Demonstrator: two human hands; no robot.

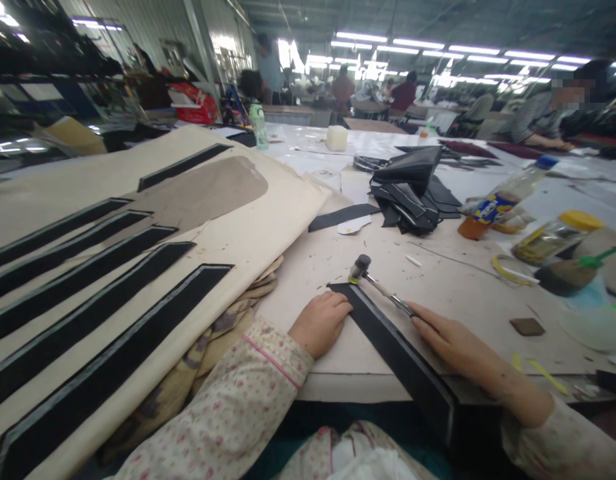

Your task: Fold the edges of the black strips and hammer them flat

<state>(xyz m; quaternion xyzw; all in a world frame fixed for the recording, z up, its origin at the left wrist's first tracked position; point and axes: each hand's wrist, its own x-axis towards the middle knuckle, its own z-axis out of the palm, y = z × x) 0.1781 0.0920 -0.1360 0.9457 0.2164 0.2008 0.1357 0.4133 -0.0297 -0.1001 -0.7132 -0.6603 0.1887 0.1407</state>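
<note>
One strip (395,353) crosses bare tabletop (468,287); left hand (324,323), grip unclear, touches its edge; right hand (453,343) clasps hammer (383,289).

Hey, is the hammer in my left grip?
No, the right grip holds the hammer, while the left grip lies at the edge of the black strip.

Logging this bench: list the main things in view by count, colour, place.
Table: one, pale, centre
Long strip: one, black, on table
Hammer: one, dark head, at strip's end
Sheet: one, cream, left
Bordered strips: six, black, on sheet
Piled pieces: several, black, beyond hammer
Labelled bottle: one, clear, right
Jar: one, yellow lid, right
Square: one, brown, right
Other bottle: one, pale green, back
Block: one, whitish, back
People: several, mixed colours, background
Left hand: one, at strip
Right hand: one, on hammer
</note>
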